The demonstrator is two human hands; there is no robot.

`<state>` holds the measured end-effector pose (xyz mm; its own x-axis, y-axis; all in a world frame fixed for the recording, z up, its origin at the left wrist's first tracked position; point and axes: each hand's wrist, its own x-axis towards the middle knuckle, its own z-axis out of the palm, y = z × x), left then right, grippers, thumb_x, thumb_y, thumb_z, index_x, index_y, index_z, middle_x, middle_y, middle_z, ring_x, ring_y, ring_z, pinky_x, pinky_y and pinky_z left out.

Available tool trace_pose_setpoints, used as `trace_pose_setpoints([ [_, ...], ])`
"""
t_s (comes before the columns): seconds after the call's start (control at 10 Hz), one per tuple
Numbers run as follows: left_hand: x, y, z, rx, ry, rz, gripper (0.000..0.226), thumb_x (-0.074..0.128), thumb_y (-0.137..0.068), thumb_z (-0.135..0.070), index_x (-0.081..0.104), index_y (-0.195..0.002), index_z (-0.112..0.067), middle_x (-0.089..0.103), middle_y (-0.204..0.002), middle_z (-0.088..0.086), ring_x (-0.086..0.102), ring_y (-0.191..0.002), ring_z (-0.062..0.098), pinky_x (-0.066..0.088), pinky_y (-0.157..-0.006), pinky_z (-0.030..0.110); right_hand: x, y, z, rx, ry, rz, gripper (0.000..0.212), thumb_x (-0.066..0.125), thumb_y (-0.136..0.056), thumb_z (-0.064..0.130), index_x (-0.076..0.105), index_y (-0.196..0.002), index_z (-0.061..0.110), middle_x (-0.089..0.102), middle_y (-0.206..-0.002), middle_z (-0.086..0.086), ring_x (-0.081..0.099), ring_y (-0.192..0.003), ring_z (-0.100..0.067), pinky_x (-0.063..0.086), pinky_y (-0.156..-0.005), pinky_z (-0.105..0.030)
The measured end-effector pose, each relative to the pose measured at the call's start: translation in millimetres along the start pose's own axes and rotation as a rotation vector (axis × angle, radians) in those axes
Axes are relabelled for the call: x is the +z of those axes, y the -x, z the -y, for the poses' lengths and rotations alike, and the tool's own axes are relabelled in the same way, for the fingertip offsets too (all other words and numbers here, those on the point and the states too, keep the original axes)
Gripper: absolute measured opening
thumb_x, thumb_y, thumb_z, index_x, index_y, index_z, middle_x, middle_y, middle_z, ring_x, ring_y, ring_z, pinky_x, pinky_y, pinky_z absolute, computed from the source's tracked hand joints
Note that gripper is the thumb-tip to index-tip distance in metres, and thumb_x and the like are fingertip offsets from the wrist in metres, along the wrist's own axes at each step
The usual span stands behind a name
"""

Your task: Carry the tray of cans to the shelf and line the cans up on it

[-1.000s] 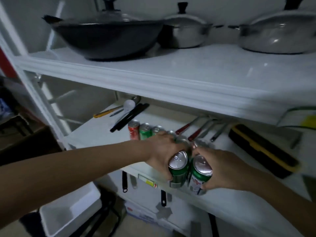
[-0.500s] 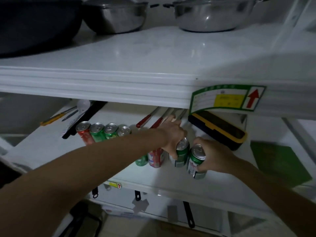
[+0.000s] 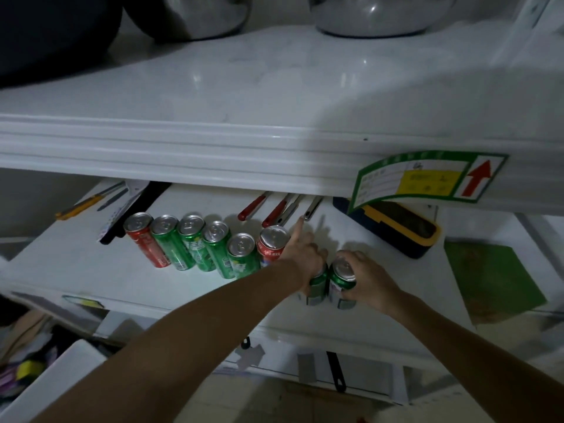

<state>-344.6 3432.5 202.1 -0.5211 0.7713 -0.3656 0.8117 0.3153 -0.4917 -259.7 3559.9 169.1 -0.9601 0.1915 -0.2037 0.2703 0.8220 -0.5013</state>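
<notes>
Two cans gripped on the shelf (image 3: 91,270)
Left hand (image 3: 305,257) clasps a green can (image 3: 317,285); right hand (image 3: 366,279) grasps its neighbour (image 3: 341,279), touching, beside six lined-up cans (image 3: 195,242).

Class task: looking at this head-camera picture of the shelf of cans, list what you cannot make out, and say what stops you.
- Can under the left hand: the hand covers its top and most of its body.
- Label wording: too small and blurred.
- Red-handled tools: their working ends are hidden behind the upper shelf.
- Pots on the upper shelf: cut off by the top edge.
- The tray: not in view.
</notes>
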Motion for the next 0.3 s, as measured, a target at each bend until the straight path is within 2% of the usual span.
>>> trace_pose_setpoints([
  [0.1, -0.1, 6.7, -7.3, -0.007, -0.09, -0.033, 0.075, 0.064, -0.08, -0.035, 0.03, -0.141, -0.007, 0.052, -0.135, 0.013, 0.033, -0.135, 0.036, -0.005, -0.11, 0.065, 5.6, 1.1, 0.6, 0.03, 0.024, 0.014, 0.078, 0.072, -0.074, 0.015, 0.029, -0.14, 0.019, 0.039, -0.141, -0.011, 0.044, -0.127, -0.027, 0.044, -0.1, -0.036],
  [0.2, 7.7, 32.3, -16.0, 0.02, -0.155, -0.19, 0.078, 0.06, -0.082, -0.02, 0.017, -0.145, -0.002, 0.026, -0.152, 0.023, 0.016, -0.142, 0.04, -0.009, -0.108, 0.062, 11.9, 13.3, 3.9, 0.082, 0.119, -0.013, 0.089, 0.07, -0.077, 0.025, 0.014, -0.146, 0.018, 0.019, -0.155, -0.013, 0.019, -0.142, -0.033, 0.03, -0.113, -0.044],
  [0.3, 33.9, 63.0, -15.2, -0.001, -0.185, -0.4, 0.078, 0.053, -0.087, -0.018, 0.006, -0.146, 0.0, 0.01, -0.157, 0.022, 0.004, -0.145, 0.038, -0.022, -0.098, 0.058, 16.8, 26.6, 10.3, 0.048, 0.258, -0.163, 0.085, 0.061, -0.083, 0.034, 0.007, -0.148, 0.019, 0.004, -0.16, -0.009, -0.001, -0.146, -0.032, 0.011, -0.119, -0.046],
])
